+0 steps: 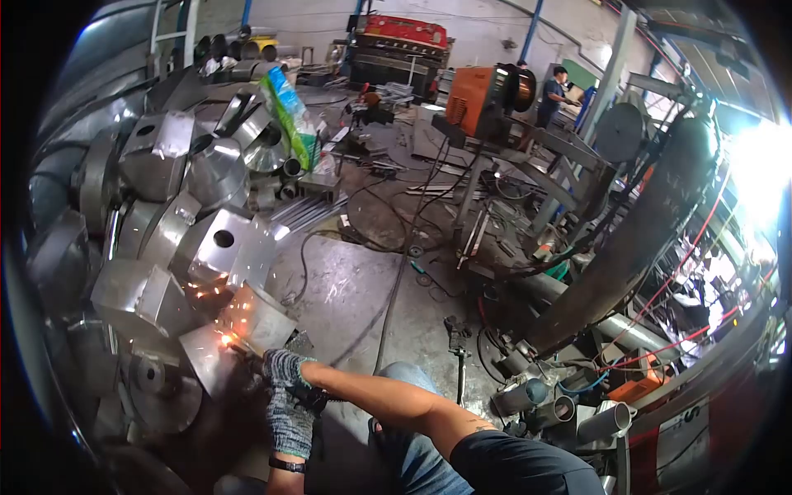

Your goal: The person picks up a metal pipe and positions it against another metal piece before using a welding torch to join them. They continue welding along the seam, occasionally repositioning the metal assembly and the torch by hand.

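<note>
My right hand [285, 367], in a grey knitted glove, is closed around a dark hand tool [312, 398] whose body is mostly hidden by the gloves. Just below it, my left hand [289, 425], also gloved and with a black band at the wrist, is closed at the same tool. The tool's tip lies against a bent sheet-metal piece [202, 356], where a bright orange glow and flying sparks show. Sparks also appear over the neighbouring metal housing [227, 247], which has a round hole. The exact kind of tool cannot be made out.
Shiny metal housings [157, 153] are piled at the left. An orange machine with a wire spool [478, 99] stands at the back, near another person [553, 95]. Cables [396, 289] cross the floor. Metal pipes [606, 421] stand at the lower right.
</note>
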Motion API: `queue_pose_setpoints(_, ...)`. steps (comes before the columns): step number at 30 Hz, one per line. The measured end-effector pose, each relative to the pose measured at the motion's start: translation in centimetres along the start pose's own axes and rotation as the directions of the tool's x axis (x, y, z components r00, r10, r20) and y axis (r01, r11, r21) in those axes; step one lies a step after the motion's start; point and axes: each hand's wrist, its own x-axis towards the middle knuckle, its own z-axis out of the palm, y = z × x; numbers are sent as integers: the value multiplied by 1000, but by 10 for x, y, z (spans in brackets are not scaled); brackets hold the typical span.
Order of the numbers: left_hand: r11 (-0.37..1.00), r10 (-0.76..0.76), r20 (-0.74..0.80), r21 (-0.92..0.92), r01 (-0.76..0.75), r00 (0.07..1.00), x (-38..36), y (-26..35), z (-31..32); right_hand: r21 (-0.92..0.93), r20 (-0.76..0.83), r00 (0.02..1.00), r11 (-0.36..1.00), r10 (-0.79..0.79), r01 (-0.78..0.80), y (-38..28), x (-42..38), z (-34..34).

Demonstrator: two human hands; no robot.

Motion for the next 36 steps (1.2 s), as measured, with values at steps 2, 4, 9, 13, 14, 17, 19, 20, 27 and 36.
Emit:
queue_pose_setpoints(2,991,3,1,-135,-3,1000,17,-4,-37,-33,-15,1000,999,-23,22,6,-2,-14)
queue_pose_setpoints(4,981,-6,4,-195,7,1000,27,0,-23,-72,-6,996,994,-84,83,3,-5,-14)
queue_pose_setpoints(9,991,-86,59,-93,91,995,44,-2,27,-180,21,982,966,-186,187,-10,13,-4)
queue_pose_setpoints(13,974,-227,121,19,226,966,47,-29,35,-289,32,982,939,-185,186,-6,25,7)
queue_pose_setpoints(14,971,-239,120,38,237,963,38,-31,26,-299,47,978,931,-204,209,-11,31,13)
queue_pose_setpoints(17,963,-265,111,82,257,958,32,-33,23,-320,106,957,902,-271,291,-9,32,4)
queue_pose_setpoints(19,959,-274,103,103,264,956,34,-37,35,-326,154,935,877,-321,354,-11,35,5)
queue_pose_setpoints(20,957,-277,100,115,265,956,28,-41,32,-329,177,921,861,-347,387,-12,39,6)
queue_pose_setpoints(27,913,-377,114,211,349,919,9,-56,30,-364,335,840,763,-427,534,-17,27,-9)
queue_pose_setpoints(36,859,-453,110,320,400,885,8,-76,67,426,210,938,838,275,-341,-94,-15,-224)
